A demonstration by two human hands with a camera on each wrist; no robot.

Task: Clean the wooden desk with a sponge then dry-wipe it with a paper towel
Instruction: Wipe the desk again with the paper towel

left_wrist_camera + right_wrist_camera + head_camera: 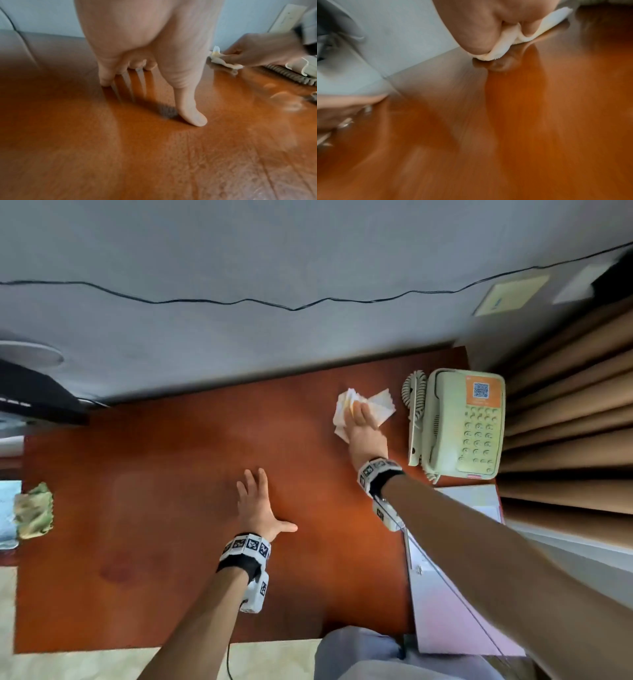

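The reddish wooden desk (171, 457) fills the middle of the head view. My right hand (363, 422) holds a crumpled white paper towel (380, 405) against the desk's far right part, just left of the phone. The towel (501, 46) bunches out from under the curled fingers in the right wrist view. My left hand (255, 505) lies flat on the desk's middle, fingers spread, thumb (193, 116) out to the right, holding nothing. A yellow-green sponge (33, 511) sits at the desk's left edge, far from both hands.
A beige corded phone (462, 422) stands at the desk's far right corner. White and pink papers (445, 594) lie on the near right side. Tan curtain folds (565, 422) hang to the right. A dark device (34, 395) sits at the far left by the wall.
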